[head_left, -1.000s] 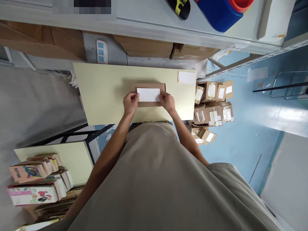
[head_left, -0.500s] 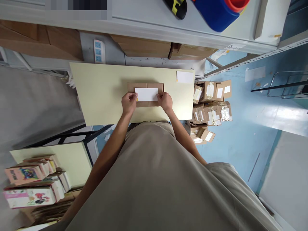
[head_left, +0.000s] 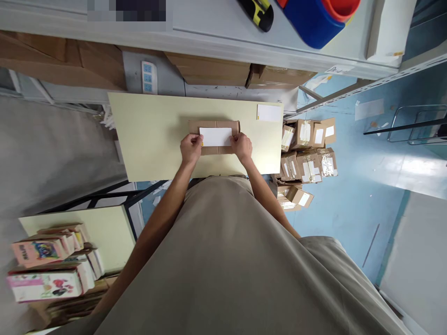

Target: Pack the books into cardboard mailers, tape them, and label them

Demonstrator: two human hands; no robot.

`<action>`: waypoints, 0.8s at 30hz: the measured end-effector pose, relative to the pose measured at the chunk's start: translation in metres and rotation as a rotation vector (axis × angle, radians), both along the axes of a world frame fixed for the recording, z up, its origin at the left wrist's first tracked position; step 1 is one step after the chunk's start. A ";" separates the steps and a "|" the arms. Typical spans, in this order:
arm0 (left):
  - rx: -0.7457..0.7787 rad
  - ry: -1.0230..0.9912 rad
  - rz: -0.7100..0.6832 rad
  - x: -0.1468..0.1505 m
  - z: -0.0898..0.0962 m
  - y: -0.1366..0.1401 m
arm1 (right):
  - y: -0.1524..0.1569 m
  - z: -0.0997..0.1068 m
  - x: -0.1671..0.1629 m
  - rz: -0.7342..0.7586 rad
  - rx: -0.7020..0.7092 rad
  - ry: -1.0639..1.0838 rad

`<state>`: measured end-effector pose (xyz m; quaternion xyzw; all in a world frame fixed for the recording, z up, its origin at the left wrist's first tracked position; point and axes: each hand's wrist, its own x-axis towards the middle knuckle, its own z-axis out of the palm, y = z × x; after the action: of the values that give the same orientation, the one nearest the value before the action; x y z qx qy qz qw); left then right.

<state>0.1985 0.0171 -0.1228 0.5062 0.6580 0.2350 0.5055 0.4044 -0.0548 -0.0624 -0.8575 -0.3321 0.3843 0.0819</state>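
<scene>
A white label (head_left: 216,137) lies over the top of a small cardboard box (head_left: 217,124) on the pale yellow table (head_left: 150,135). My left hand (head_left: 191,148) pinches the label's left end between thumb and fingers, beside a small yellow mark. At the opposite end, my right hand (head_left: 242,145) is closed on the label's right edge, its fingers against the box. Whether the label is stuck down or just above the cardboard, I cannot tell. A second white label (head_left: 268,112) rests at the table's far right corner.
Taped cardboard boxes (head_left: 309,165) are piled on the blue floor to the right. Above the table's far edge runs a grey shelf (head_left: 209,42) with a black-and-yellow cutter (head_left: 260,14) and a blue tape dispenser (head_left: 310,25). Flattened cartons (head_left: 45,284) lie at lower left.
The view has shifted slightly, so the table appears a little farther right. Both hands keep their hold on the label over the box, with no other clear movement.
</scene>
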 end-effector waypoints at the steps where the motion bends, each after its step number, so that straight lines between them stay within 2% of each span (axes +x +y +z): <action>1: -0.001 0.000 -0.001 0.000 0.000 0.000 | -0.001 0.000 0.001 0.006 0.003 -0.004; 6: -0.009 -0.001 -0.003 -0.001 0.001 -0.001 | -0.001 -0.002 0.005 0.117 -0.048 0.020; 10: 0.002 -0.009 -0.012 0.000 0.001 -0.002 | 0.015 -0.004 0.004 0.198 -0.039 0.023; 16: 0.005 -0.009 0.002 0.002 0.003 -0.004 | 0.049 -0.009 -0.007 0.123 0.043 -0.040; 19: 0.006 -0.010 0.006 0.002 0.002 -0.005 | 0.049 -0.011 -0.014 0.141 0.052 -0.022; 24: 0.017 0.006 -0.007 0.001 -0.001 -0.004 | 0.036 -0.008 -0.020 0.275 -0.030 0.068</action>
<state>0.1993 0.0128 -0.1236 0.5134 0.6557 0.2372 0.5003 0.3847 -0.0185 -0.0702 -0.7916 -0.4375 0.4257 0.0266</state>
